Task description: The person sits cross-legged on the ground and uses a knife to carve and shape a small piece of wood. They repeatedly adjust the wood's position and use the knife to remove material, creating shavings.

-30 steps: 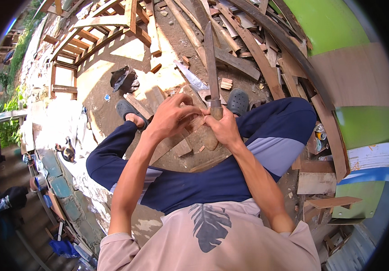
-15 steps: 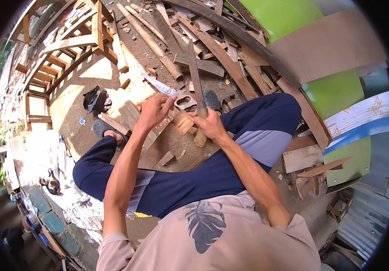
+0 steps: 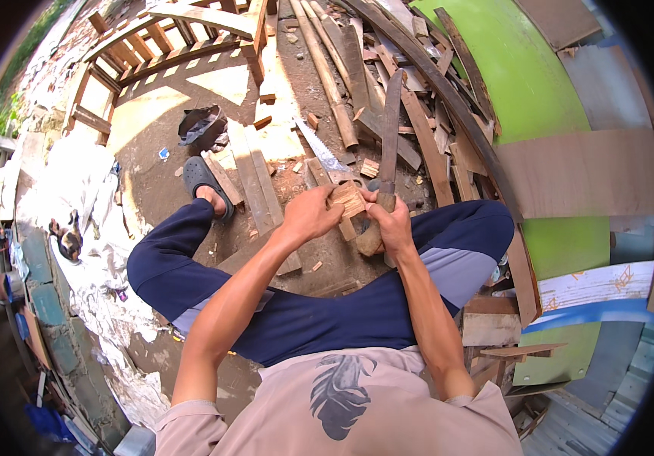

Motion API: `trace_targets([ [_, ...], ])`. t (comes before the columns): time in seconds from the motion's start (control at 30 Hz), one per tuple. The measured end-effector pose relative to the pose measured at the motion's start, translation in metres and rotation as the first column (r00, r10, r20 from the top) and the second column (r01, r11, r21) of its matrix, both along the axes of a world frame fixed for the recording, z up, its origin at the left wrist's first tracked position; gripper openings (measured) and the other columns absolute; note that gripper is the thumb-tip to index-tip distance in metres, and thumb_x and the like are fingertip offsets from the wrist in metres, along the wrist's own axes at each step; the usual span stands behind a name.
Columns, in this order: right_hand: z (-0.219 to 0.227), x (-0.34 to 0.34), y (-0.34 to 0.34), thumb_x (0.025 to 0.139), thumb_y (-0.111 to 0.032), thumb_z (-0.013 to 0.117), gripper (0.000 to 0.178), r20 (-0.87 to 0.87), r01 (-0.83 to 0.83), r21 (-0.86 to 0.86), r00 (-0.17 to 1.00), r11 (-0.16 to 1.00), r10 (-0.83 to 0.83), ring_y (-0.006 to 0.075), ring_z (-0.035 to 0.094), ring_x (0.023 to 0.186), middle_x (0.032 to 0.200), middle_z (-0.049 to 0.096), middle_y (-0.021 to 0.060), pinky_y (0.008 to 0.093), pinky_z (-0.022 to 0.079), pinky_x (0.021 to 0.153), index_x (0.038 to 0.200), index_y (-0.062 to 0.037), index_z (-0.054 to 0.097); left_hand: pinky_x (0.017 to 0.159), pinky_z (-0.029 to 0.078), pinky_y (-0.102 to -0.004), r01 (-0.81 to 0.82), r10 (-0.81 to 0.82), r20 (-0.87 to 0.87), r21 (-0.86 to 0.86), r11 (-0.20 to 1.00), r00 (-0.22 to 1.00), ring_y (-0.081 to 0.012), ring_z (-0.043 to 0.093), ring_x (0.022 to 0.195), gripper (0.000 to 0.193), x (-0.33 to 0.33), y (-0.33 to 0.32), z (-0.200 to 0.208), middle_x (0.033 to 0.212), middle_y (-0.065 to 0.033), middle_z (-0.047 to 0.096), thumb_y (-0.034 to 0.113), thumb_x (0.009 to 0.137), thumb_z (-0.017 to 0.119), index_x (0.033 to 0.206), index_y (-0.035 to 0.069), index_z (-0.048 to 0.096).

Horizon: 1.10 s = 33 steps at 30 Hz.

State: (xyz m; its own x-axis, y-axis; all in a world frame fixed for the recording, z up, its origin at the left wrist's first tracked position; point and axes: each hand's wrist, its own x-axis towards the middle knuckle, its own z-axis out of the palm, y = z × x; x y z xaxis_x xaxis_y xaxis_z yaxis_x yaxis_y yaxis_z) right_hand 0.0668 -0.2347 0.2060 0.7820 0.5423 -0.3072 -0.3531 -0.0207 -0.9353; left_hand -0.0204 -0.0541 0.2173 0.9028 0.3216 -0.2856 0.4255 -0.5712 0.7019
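A small block of light wood (image 3: 347, 199) is gripped by my left hand (image 3: 310, 216), fingers closed on its left side. My right hand (image 3: 390, 222) wraps round the wooden handle of a machete (image 3: 391, 125), whose long dark blade points up and away. The rounded butt of that handle (image 3: 369, 241) shows below the fist. My right fingertips come up against the block's right edge. Just beyond both hands a handsaw (image 3: 319, 147) lies on the ground, its grip partly hidden behind the block.
Wooden boards (image 3: 255, 182) lie between my legs. A black bag-like container (image 3: 202, 128) stands farther left. A slatted wooden frame (image 3: 183, 64) is at the far left, with bamboo poles (image 3: 325, 76) and scrap lumber (image 3: 433, 121) beyond. Green panels (image 3: 536, 99) stand on the right.
My left hand, earlier off the block, has moved right and taken hold of it. The machete stays in my right hand. The whole view has shifted, with the scene turned slightly.
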Motion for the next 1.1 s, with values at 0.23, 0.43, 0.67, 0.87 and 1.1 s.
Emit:
trace_targets([
  [0.23, 0.012, 0.001, 0.006, 0.093, -0.003, 0.063, 0.019, 0.019, -0.141, 0.153, 0.990, 0.978, 0.139, 0.0274, 0.065, 0.122, 0.145, 0.056, 0.0271, 0.0414, 0.055, 0.102, 0.111, -0.0025, 0.055, 0.093, 0.054, -0.0486, -0.213, 0.221, 0.166, -0.065, 0.975, 0.961, -0.0442, 0.071, 0.103, 0.079, -0.038, 0.027, 0.001, 0.106, -0.0253, 0.074, 0.069, 0.092, 0.060, 0.140, 0.006, 0.058],
  [0.43, 0.033, -0.005, 0.005, 0.092, 0.001, 0.062, 0.017, -0.007, -0.205, 0.281, 0.977, 0.938, 0.215, 0.0279, 0.060, 0.129, 0.145, 0.055, 0.0294, 0.0420, 0.049, 0.110, 0.107, -0.0012, 0.055, 0.085, 0.056, -0.0475, -0.091, 0.088, 0.077, 0.027, 0.996, 0.993, -0.0407, 0.074, 0.090, 0.097, -0.068, 0.037, 0.018, 0.091, -0.0239, 0.075, 0.082, 0.068, 0.075, 0.124, 0.004, 0.070],
  [0.67, 0.046, -0.001, -0.006, 0.094, -0.002, 0.067, 0.014, 0.132, -0.270, 0.054, 0.956, 0.961, 0.261, 0.0225, 0.064, 0.121, 0.137, 0.062, 0.0218, 0.0383, 0.054, 0.100, 0.104, 0.0025, 0.058, 0.090, 0.056, -0.0463, -0.077, 0.074, -0.044, -0.076, 0.994, 0.996, -0.0415, 0.073, 0.095, 0.098, -0.065, 0.045, 0.021, 0.095, -0.0264, 0.075, 0.075, 0.065, 0.080, 0.118, -0.007, 0.071],
  [0.87, 0.070, -0.023, -0.020, 0.093, -0.013, 0.074, 0.015, 0.100, -0.255, -0.314, 0.949, 0.915, 0.299, 0.0079, 0.056, 0.065, 0.070, 0.062, 0.0007, 0.0266, 0.046, 0.063, 0.093, -0.0023, 0.064, 0.090, 0.056, -0.0464, -0.083, 0.078, -0.153, -0.027, 0.996, 0.985, -0.0424, 0.073, 0.097, 0.101, -0.057, 0.064, 0.033, 0.095, -0.0291, 0.074, 0.075, 0.063, 0.081, 0.118, -0.009, 0.071],
  [1.1, 0.065, -0.044, -0.019, 0.095, -0.015, 0.073, 0.018, 0.174, -0.273, -0.403, 0.914, 0.873, 0.366, 0.0076, 0.053, 0.056, 0.066, 0.057, -0.0007, 0.0277, 0.042, 0.053, 0.090, -0.0029, 0.061, 0.087, 0.053, -0.0472, -0.125, 0.124, -0.020, -0.084, 0.989, 0.992, -0.0419, 0.071, 0.094, 0.086, -0.057, 0.063, 0.013, 0.093, -0.0277, 0.072, 0.067, 0.064, 0.084, 0.103, -0.008, 0.071],
])
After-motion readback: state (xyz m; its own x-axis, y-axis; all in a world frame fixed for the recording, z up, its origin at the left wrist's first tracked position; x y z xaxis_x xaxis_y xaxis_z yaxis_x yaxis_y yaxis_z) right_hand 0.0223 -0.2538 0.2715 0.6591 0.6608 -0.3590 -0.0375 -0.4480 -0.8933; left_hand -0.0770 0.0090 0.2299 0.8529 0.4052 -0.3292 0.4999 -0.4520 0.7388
